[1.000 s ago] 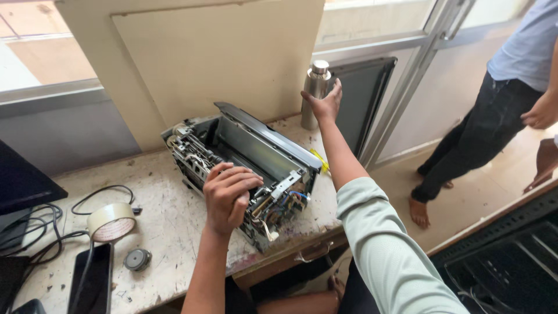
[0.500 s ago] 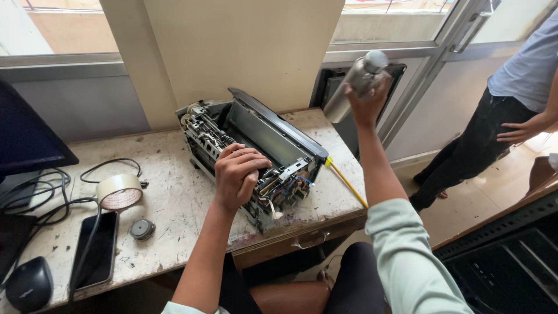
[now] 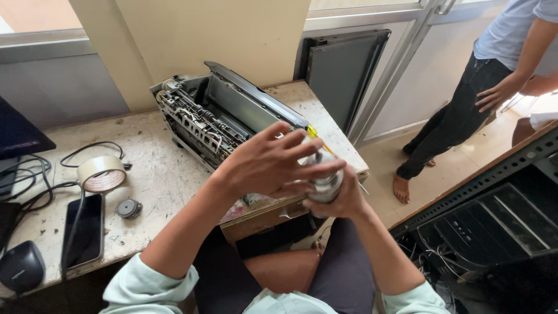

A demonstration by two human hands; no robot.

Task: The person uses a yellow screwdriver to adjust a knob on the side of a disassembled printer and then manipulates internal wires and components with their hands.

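Gripping one steel flask (image 3: pixel 323 185) from below, the right hand (image 3: pixel 343 200) holds it over the lap at the desk (image 3: pixel 157 174) edge, while the left hand (image 3: pixel 270 163) lies spread across its top, fingers loosely curled round it. One opened printer (image 3: pixel 224 116) sits on the desk (its mechanism exposed), beside one tape roll (image 3: pixel 102 173), one phone (image 3: pixel 83 229), one mouse (image 3: pixel 20 266) and one small round part (image 3: pixel 128 208). Half a second ago the right hand raised the flask by the window and the left rested on the printer; now both meet at the flask.
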